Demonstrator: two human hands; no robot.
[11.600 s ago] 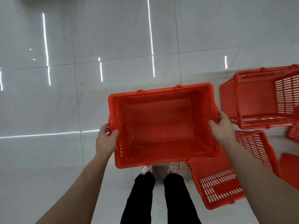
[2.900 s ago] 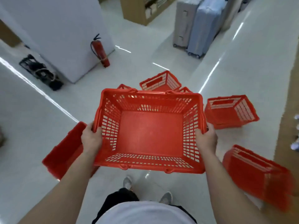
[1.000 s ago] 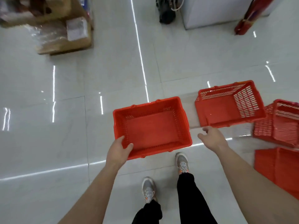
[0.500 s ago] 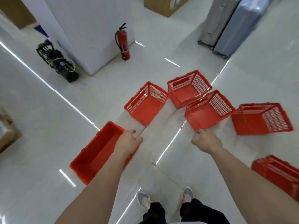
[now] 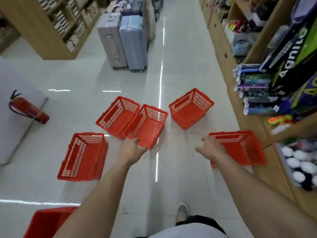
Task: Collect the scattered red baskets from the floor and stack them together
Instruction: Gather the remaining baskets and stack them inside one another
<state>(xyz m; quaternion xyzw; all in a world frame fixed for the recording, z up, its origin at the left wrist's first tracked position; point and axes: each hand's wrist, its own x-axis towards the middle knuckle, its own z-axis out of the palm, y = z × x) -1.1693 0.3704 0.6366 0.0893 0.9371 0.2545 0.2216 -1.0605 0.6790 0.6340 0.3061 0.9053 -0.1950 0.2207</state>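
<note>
Glossy shop floor [image 5: 180, 69] lies scattered with red baskets [image 5: 147, 126]. I see my left hand [image 5: 131, 149] and right hand [image 5: 211, 148] reaching forward, both open and empty.

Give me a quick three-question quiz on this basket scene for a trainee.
1. True or false: both hands are empty.
2. How many red baskets show on the floor, counting the one cut off at the bottom left corner?
3. Which stands by the white block on the left: A) fire extinguisher, B) suitcases, C) a ladder?

Key
1. True: the left hand and right hand are open, holding nothing.
2. Six: corner basket, left basket, touching pair, far basket, right basket.
3. A: the fire extinguisher; the suitcases stand up the aisle.
</note>
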